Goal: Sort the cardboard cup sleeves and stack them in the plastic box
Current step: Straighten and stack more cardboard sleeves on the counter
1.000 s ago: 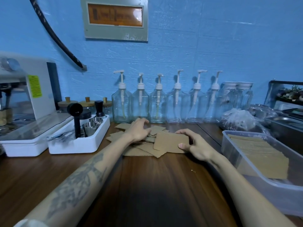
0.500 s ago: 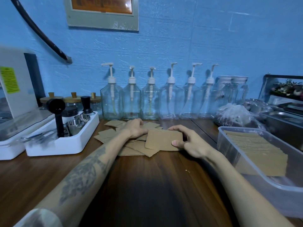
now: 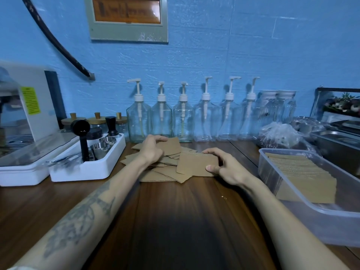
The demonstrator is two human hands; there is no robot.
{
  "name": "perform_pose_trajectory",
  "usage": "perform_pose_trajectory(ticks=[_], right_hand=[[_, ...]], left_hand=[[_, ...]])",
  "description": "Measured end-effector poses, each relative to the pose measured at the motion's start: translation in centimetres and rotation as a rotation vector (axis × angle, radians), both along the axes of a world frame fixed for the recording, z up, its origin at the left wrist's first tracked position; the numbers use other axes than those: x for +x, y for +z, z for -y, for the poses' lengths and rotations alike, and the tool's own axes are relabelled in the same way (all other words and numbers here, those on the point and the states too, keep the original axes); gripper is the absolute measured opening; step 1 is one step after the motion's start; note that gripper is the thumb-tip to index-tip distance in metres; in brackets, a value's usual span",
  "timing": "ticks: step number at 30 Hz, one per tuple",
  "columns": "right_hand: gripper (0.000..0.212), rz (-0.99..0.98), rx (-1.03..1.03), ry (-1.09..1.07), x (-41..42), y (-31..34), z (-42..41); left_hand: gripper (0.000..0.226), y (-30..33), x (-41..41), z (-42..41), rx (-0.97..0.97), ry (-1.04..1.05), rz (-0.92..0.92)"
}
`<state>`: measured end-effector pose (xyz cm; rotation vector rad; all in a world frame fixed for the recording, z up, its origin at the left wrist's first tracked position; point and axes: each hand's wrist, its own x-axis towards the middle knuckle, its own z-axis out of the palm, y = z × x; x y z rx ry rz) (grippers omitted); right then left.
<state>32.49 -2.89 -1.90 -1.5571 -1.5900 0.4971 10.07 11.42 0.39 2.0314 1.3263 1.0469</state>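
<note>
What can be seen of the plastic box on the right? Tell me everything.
The plastic box is a translucent, frosted rectangular tub with rounded corners and a rolled rim, lidless, standing upright on the wooden counter at the right edge, partly cut off by the frame. Inside, a row of flattened brown cardboard sleeves lies overlapped. Neither hand touches it; a crumpled clear bag sits just behind.

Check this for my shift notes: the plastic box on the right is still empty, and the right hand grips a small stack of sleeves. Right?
Not quite. The head view shows the plastic box already holds a row of stacked sleeves, so it isn't empty. The right hand does grip a small stack of sleeves.
</note>
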Motion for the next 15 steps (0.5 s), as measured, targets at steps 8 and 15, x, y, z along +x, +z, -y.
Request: perform_pose_trajectory(ticks=[8, 15], right_hand=[[0.043, -0.001, 0.001, 0.003, -0.5, 0.2, 0.7], [0.045, -0.019, -0.009, -0.003, -0.6, 0.2, 0.7]], left_hand=[[0.033, -1.2, -4.9, 3.0, 0.066, 0.074, 0.316], [0.028, -1.0, -6.7, 5.5, -0.048, -0.107, 0.559]])
